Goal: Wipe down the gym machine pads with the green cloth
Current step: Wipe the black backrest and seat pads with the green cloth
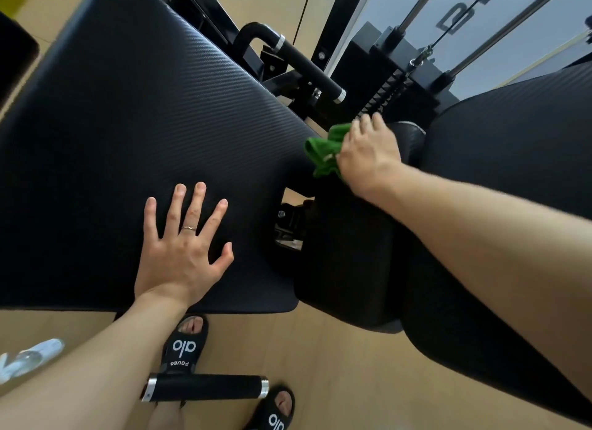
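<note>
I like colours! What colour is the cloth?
Green cloth, bunched under the right hand; head view.

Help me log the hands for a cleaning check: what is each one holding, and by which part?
The right hand presses the bunched green cloth under its palm and fingers. The left hand holds nothing, lying flat and open on the large pad.

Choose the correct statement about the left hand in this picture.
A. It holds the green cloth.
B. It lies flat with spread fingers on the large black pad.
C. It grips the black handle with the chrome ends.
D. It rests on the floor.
B: the left hand lies open on the large black pad, while the right hand presses the green cloth.
</note>
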{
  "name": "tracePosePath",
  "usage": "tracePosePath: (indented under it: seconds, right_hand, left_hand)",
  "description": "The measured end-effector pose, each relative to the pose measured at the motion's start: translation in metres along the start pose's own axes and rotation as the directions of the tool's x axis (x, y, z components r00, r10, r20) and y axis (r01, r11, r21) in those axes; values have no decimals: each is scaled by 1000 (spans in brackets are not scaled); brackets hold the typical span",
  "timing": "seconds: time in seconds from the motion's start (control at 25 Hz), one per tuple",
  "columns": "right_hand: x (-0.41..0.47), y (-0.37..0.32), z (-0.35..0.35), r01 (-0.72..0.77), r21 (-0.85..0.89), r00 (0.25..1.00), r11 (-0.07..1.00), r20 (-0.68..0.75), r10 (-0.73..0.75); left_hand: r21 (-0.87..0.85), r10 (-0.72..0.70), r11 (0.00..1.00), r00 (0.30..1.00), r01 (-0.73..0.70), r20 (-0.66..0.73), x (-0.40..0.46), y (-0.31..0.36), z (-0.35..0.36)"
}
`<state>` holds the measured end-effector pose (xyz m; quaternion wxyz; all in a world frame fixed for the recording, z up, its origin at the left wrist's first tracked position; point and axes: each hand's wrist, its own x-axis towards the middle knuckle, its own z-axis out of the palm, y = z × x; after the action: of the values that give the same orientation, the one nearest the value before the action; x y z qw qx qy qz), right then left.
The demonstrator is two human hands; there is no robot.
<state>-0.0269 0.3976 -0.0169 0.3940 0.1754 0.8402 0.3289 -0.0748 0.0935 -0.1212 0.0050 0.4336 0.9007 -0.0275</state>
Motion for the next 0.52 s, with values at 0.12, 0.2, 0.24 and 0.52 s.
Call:
tracePosePath:
  seconds: [0.12, 0.2, 0.24, 0.52]
  right_hand:
    - [18, -6, -3, -68, 48, 996, 997, 58, 65]
    - [6, -25, -1, -3, 53, 1000, 999, 22, 2]
    - [-8, -39, 3, 62, 76, 998, 995, 0, -62]
    - [-88, -101, 18, 468, 82, 884, 880, -46, -466]
  left_hand:
    - [19, 3, 1000, 1000, -3, 1, -1, 1, 0]
    - [18, -4, 1000, 1000, 4, 4, -1, 1, -2]
    - [7, -3, 1000, 1000, 3, 11, -1, 1, -4]
    - [21, -7, 1000, 1000, 6, 12, 0, 2, -3]
